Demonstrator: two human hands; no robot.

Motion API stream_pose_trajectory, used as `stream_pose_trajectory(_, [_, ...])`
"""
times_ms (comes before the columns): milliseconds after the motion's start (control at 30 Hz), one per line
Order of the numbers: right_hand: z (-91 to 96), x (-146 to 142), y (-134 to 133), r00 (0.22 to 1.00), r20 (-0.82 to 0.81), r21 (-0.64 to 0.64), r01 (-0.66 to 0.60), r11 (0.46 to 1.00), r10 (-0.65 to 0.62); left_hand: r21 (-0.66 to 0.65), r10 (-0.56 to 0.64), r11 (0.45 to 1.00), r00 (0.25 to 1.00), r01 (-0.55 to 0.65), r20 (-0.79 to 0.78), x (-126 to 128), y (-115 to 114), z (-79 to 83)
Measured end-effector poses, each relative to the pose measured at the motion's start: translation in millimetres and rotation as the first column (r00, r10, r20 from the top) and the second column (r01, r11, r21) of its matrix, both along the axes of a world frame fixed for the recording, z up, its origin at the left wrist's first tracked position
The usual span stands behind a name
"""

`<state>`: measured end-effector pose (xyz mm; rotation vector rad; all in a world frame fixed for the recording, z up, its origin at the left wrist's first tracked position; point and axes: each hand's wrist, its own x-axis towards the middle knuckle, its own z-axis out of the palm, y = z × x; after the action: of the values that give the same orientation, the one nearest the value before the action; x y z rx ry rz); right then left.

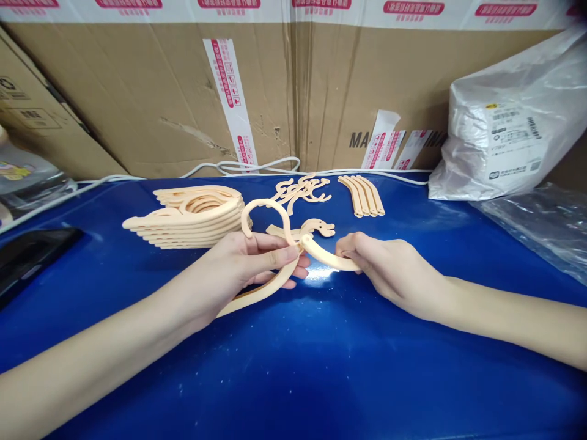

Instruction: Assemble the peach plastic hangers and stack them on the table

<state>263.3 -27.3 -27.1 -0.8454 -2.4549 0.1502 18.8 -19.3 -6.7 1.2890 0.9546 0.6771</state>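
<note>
A beige plastic folding hanger [261,294] with a round hook is pinched near its centre between the thumb and fingers of my left hand [250,260]. One of its arms curves down to the left beneath that hand. My right hand [389,266] is closed around the far end of a short curved hanger arm [328,257]. The near end of this arm meets the hanger just beyond my left fingertips; whether it is joined there I cannot tell. Just behind, a loose hook piece [321,227] lies on the table, partly hidden.
A stack of beige hanger parts [192,226] is at the left. Loose hooks [302,189] and several curved arms [362,195] lie at the back of the blue table [321,379]. A phone [41,256], white cable [257,165], plastic bag [509,128] and cardboard [160,91] surround them.
</note>
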Motion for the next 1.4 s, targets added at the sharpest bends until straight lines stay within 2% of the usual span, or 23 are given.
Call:
stream_pose_trajectory(67, [2.4,0.4,0.1,1.0,-0.002,0.054,0.016,0.998,-0.016,0.042,-0.014,0.999,1.0,0.015,-0.025,-0.2,-1.3,1.9])
stream_pose_trajectory(167, [8.2,0.5,1.6,0.999,0.033,0.208,-0.033,0.978,0.026,0.079,-0.028,0.996,0.998,0.033,-0.062,0.3,-3.0,4.9])
stream_pose_trajectory(300, [12.2,-0.3,6.3,0.991,0.136,0.404,-0.068,0.912,0.013,0.105,-0.041,0.993,0.992,0.054,-0.118,2.2,-3.9,6.7])
stream_pose_trajectory(433, [8.2,-1.0,9.4,0.981,0.191,0.515,-0.069,0.855,-0.036,0.054,0.024,0.998,0.991,-0.017,-0.129,2.3,-4.0,8.3])
stream_pose_trajectory(567, [3.3,-1.4,8.9,0.978,0.204,0.533,-0.084,0.842,-0.031,0.011,0.028,1.0,0.989,-0.027,-0.146,0.7,-3.6,10.1])
stream_pose_trajectory(767, [3.4,-3.5,5.2,0.98,0.193,0.556,-0.064,0.828,-0.054,-0.075,-0.07,0.995,0.988,0.06,-0.136,1.0,-5.5,8.9])
stream_pose_trajectory(967, [2.0,-3.4,2.8,0.979,0.192,0.564,-0.059,0.824,-0.062,-0.174,-0.122,0.978,0.992,0.114,-0.035,3.2,-2.9,7.1])
stream_pose_trajectory(1100, [1.1,-4.0,2.4,0.98,0.19,0.554,-0.051,0.831,-0.066,-0.108,-0.077,0.991,0.997,0.076,-0.007,4.9,-2.6,6.1])
stream_pose_trajectory(1233, [1.4,-4.5,1.6,0.976,0.204,0.576,-0.063,0.815,-0.069,-0.034,-0.062,0.998,0.998,0.061,-0.011,6.3,-6.1,6.0])
stream_pose_trajectory(1400, [0.4,-3.6,0.8,0.971,0.229,0.572,-0.082,0.816,-0.063,-0.001,-0.03,1.0,0.999,0.03,-0.029,10.6,-8.7,6.4])
